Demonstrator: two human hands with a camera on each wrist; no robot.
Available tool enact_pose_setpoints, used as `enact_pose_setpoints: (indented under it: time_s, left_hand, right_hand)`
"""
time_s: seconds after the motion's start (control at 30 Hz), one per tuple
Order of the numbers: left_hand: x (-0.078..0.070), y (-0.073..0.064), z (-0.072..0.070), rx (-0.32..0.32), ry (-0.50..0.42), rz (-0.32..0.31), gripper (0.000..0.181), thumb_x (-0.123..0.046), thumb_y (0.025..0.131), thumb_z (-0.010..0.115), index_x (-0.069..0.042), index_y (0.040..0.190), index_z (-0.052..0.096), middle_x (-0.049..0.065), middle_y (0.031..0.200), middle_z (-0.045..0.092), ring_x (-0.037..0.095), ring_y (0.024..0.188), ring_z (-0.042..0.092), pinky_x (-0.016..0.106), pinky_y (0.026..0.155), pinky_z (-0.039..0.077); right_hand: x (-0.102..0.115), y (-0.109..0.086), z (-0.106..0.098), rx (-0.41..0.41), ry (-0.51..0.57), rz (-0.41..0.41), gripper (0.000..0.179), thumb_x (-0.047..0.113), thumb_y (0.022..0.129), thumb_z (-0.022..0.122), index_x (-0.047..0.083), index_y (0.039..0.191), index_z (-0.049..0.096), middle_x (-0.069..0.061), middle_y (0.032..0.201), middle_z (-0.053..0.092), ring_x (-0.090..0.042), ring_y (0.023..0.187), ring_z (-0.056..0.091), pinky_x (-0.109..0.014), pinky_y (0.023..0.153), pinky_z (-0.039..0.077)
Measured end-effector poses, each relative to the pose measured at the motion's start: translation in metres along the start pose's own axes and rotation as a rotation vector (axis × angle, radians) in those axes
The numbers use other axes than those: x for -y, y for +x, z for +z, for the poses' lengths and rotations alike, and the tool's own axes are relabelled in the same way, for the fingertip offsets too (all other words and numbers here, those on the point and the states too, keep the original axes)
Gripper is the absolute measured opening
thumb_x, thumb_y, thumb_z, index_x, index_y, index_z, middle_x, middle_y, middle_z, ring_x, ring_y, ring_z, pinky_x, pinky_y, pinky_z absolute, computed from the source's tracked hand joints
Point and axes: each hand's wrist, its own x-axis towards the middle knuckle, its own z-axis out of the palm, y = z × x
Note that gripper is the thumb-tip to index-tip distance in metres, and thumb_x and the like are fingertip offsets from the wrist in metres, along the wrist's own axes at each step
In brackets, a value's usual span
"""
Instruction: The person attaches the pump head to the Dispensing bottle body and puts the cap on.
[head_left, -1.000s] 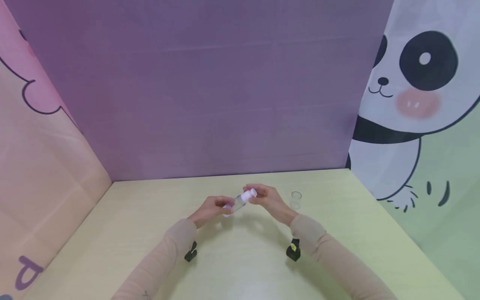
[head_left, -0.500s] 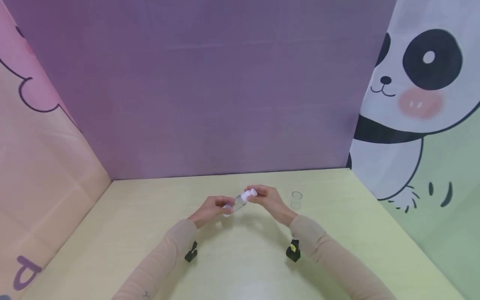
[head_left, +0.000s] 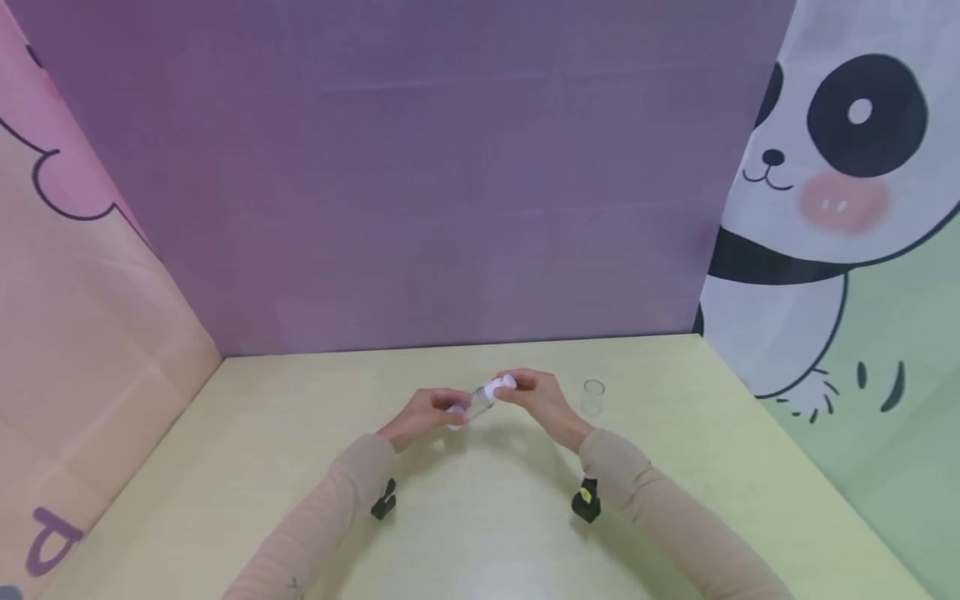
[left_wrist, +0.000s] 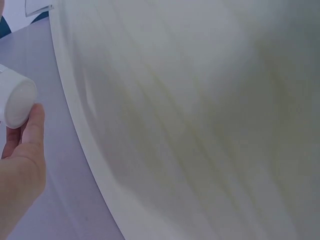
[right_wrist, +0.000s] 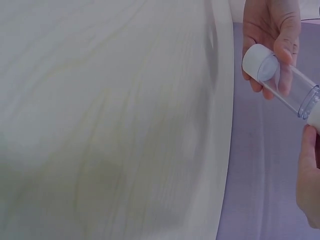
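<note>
A clear pump bottle (head_left: pixel 478 404) with a white base and a white pump top (head_left: pixel 498 387) is held tilted above the table, its top toward the upper right. My left hand (head_left: pixel 424 417) grips the lower end; in the right wrist view the white base (right_wrist: pixel 255 61) lies in its fingers with the thumb over the clear wall. My right hand (head_left: pixel 542 403) pinches the white top between thumb and fingers. The left wrist view has only the white base (left_wrist: pixel 21 100) and part of the left hand (left_wrist: pixel 25 165) at its left edge.
A small clear cap (head_left: pixel 593 397), open end up, stands on the pale wooden table (head_left: pixel 480 517) to the right of my right hand. A purple backdrop (head_left: pixel 450 208) rises behind the table, with printed cloth panels on both sides. Black wrist cameras hang under both sleeves.
Both hands and the bottle stay almost in place, with a very slight shift of the bottle and right fingers. The head view tilts a little.
</note>
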Motion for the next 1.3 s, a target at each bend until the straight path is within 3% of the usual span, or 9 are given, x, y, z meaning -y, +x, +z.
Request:
enact_pose_setpoints:
  time_s: [0.33, 0.63, 0.87, 1.0, 1.13, 1.3]
  left_hand:
    - [0.0047, -0.0004, 0.0010, -0.005, 0.002, -0.013, 0.032, -0.014, 0.080, 0.068, -0.011, 0.112, 0.064, 0.008, 0.114, 0.063, 0.019, 0.098, 0.057, 0.039, 0.090, 0.046]
    - [0.0050, -0.0022, -0.0002, 0.015, 0.007, -0.007, 0.033, -0.013, 0.081, 0.068, -0.009, 0.114, 0.063, 0.010, 0.114, 0.063, 0.019, 0.097, 0.057, 0.039, 0.090, 0.046]
    - [0.0049, -0.0035, -0.0013, 0.000, 0.005, -0.010, 0.031, -0.015, 0.081, 0.068, -0.011, 0.112, 0.065, 0.008, 0.115, 0.063, 0.019, 0.099, 0.056, 0.036, 0.088, 0.046]
    - [0.0047, -0.0038, -0.0019, -0.005, 0.002, -0.006, 0.030, -0.014, 0.081, 0.068, -0.011, 0.111, 0.065, 0.007, 0.115, 0.063, 0.019, 0.098, 0.056, 0.036, 0.088, 0.046]
    - [0.0043, -0.0044, -0.0023, -0.005, 0.003, -0.001, 0.030, -0.013, 0.081, 0.068, -0.011, 0.111, 0.065, 0.008, 0.115, 0.063, 0.020, 0.098, 0.056, 0.036, 0.088, 0.046]
    - [0.0030, -0.0044, -0.0027, -0.004, -0.004, -0.012, 0.030, -0.014, 0.082, 0.067, -0.011, 0.111, 0.065, 0.007, 0.116, 0.062, 0.020, 0.100, 0.056, 0.037, 0.089, 0.045]
  right_hand:
    - [-0.0055, 0.0007, 0.0033, -0.025, -0.005, -0.014, 0.045, 0.022, 0.078, 0.072, 0.001, 0.115, 0.059, -0.009, 0.107, 0.067, -0.016, 0.095, 0.062, -0.038, 0.092, 0.047]
    - [-0.0062, 0.0005, 0.0045, -0.018, 0.000, -0.001, 0.043, 0.023, 0.078, 0.072, 0.003, 0.114, 0.060, -0.009, 0.108, 0.066, -0.017, 0.096, 0.062, -0.038, 0.092, 0.047]
    - [-0.0041, -0.0004, 0.0024, 0.053, 0.070, -0.018, 0.045, 0.016, 0.079, 0.071, 0.009, 0.121, 0.057, -0.007, 0.122, 0.060, -0.021, 0.113, 0.056, -0.038, 0.098, 0.043]
    - [-0.0026, -0.0001, 0.0006, 0.104, 0.112, -0.060, 0.043, 0.007, 0.082, 0.066, 0.009, 0.124, 0.055, -0.013, 0.131, 0.053, -0.022, 0.120, 0.051, -0.037, 0.099, 0.043]
    - [-0.0014, 0.0003, 0.0006, 0.130, 0.125, -0.082, 0.040, 0.006, 0.082, 0.065, 0.006, 0.121, 0.057, -0.019, 0.130, 0.052, -0.021, 0.116, 0.054, -0.036, 0.097, 0.044]
    - [-0.0011, 0.0016, 0.0016, 0.119, 0.115, -0.087, 0.037, 0.005, 0.082, 0.065, 0.005, 0.118, 0.059, -0.013, 0.123, 0.059, -0.018, 0.109, 0.057, -0.034, 0.094, 0.046]
